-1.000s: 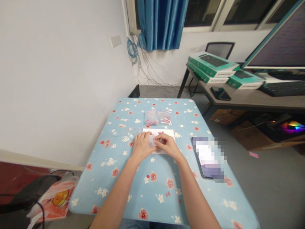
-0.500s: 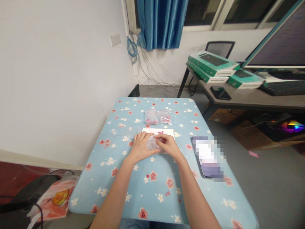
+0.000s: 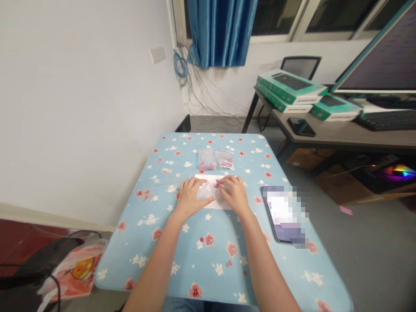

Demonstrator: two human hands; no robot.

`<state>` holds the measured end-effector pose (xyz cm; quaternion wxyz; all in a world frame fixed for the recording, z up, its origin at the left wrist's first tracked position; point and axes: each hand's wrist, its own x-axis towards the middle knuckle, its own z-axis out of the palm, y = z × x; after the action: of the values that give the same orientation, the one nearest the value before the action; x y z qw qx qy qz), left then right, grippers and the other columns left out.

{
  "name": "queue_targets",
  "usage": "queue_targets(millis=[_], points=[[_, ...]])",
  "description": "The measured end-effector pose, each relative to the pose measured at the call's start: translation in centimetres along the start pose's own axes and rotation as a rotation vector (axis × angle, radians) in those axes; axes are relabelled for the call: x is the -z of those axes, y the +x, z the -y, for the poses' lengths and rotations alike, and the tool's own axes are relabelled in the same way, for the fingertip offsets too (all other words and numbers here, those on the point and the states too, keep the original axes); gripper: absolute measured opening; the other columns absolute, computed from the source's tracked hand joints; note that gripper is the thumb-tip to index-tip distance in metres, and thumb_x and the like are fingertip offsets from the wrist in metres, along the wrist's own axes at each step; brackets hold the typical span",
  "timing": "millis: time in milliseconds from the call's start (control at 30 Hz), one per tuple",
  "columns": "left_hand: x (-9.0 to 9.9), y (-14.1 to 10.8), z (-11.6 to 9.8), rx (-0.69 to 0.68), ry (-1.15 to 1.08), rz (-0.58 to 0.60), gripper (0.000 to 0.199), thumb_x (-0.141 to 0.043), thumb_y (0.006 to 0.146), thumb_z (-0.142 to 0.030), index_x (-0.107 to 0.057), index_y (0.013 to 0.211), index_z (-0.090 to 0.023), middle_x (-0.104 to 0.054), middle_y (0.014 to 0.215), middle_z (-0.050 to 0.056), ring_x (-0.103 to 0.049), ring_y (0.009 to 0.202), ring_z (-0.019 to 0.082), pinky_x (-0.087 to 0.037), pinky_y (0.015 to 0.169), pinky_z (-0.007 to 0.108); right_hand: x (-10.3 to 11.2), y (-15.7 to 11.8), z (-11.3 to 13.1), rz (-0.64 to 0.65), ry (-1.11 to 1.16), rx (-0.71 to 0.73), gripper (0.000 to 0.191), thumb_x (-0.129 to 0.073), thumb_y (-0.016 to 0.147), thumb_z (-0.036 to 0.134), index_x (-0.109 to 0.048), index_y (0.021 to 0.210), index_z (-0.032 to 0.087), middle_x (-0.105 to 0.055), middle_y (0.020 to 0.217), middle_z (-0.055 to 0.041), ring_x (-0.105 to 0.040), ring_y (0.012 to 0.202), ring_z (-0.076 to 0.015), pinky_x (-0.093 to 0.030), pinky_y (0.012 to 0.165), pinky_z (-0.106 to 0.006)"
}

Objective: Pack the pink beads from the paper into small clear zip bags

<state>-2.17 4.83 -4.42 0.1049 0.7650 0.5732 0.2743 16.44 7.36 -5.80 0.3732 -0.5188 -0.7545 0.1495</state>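
A white sheet (image 3: 214, 206) lies on the flowered table. A small clear plastic bag (image 3: 204, 190) with a red line along its edge rests on its left half. My left hand (image 3: 190, 197) holds the left side of this bag between thumb and fingers. Over the right part of the sheet is my right hand (image 3: 234, 194), its fingers bent down at some small pink pieces (image 3: 219, 184); whether it grips any is too small to tell. Beyond the sheet, two clear bags, a left one (image 3: 206, 159) and a right one (image 3: 224, 160), contain pink pieces.
A phone (image 3: 282, 216) with a blurred screen lies on the table's right side. The blue flowered table (image 3: 208, 260) stands beside a white wall. At the right, a desk (image 3: 331, 132) bears green keyboard boxes (image 3: 289, 89) and a monitor.
My right hand has moved right, away from the small bag, to the pink pieces on the sheet. My left hand remains at the bag, which shows more now.
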Motion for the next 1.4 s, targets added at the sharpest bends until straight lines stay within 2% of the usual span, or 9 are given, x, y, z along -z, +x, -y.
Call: queue_targets(millis=[133, 233, 800, 933, 1100, 1400], points=[[-0.2, 0.0, -0.1, 0.001, -0.004, -0.016, 0.05, -0.068, 0.07, -0.051, -0.054, 0.111, -0.026, -0.058, 0.106, 0.003, -0.052, 0.1, 0.022, -0.035, 0.089, 0.037, -0.3, -0.3, -0.2, -0.005, -0.172, 0.063, 0.023, -0.056, 0.08, 0.024, -0.069, 0.099, 0.023, -0.058, 0.109, -0.0093, -0.044, 0.1, -0.0267, -0.037, 0.089, -0.041], [-0.4, 0.0, -0.1, -0.002, -0.003, -0.025, 0.05, -0.068, 0.07, -0.05, -0.054, 0.111, -0.026, -0.058, 0.106, 0.003, -0.052, 0.099, 0.022, -0.036, 0.088, 0.037, -0.5, -0.4, 0.0, 0.012, -0.218, 0.073, 0.02, -0.057, 0.081, 0.025, -0.07, 0.097, 0.024, -0.056, 0.111, -0.0094, -0.042, 0.103, -0.0276, -0.038, 0.088, -0.041], [-0.7, 0.0, 0.1, -0.019, -0.004, -0.047, 0.05, -0.069, 0.069, -0.05, -0.055, 0.11, -0.026, -0.058, 0.105, 0.002, -0.052, 0.098, 0.022, -0.036, 0.087, 0.037, -1.1, -0.4, -0.3, -0.011, -0.219, 0.088, 0.012, -0.056, 0.082, 0.024, -0.067, 0.089, 0.023, -0.056, 0.108, -0.0083, -0.042, 0.102, -0.0271, -0.037, 0.088, -0.041], [-0.8, 0.0, 0.1, -0.014, -0.006, -0.046, 0.05, -0.069, 0.069, -0.05, -0.055, 0.109, -0.026, -0.058, 0.105, 0.003, -0.052, 0.099, 0.023, -0.036, 0.086, 0.037, -1.0, -0.3, -0.3, -0.024, -0.174, 0.074, 0.012, -0.056, 0.082, 0.024, -0.067, 0.087, 0.022, -0.057, 0.108, -0.0082, -0.042, 0.103, -0.0266, -0.037, 0.09, -0.042], [-0.8, 0.0, 0.1, -0.006, -0.003, -0.036, 0.051, -0.069, 0.068, -0.051, -0.054, 0.11, -0.026, -0.058, 0.105, 0.002, -0.052, 0.1, 0.023, -0.036, 0.086, 0.037, -0.7, -0.2, 0.1, -0.05, -0.013, 0.012, 0.012, -0.056, 0.084, 0.027, -0.066, 0.087, 0.023, -0.058, 0.107, -0.0075, -0.042, 0.107, -0.0254, -0.035, 0.095, -0.042], [-0.9, 0.0, 0.0, -0.01, -0.008, -0.021, 0.052, -0.067, 0.071, -0.053, -0.053, 0.113, -0.026, -0.059, 0.106, 0.003, -0.051, 0.1, 0.023, -0.036, 0.086, 0.037, -0.2, -0.1, 1.2, 0.022, 0.171, 0.001, 0.011, -0.058, 0.083, 0.031, -0.066, 0.087, 0.024, -0.058, 0.11, -0.0067, -0.043, 0.111, -0.0252, -0.03, 0.098, -0.045]])
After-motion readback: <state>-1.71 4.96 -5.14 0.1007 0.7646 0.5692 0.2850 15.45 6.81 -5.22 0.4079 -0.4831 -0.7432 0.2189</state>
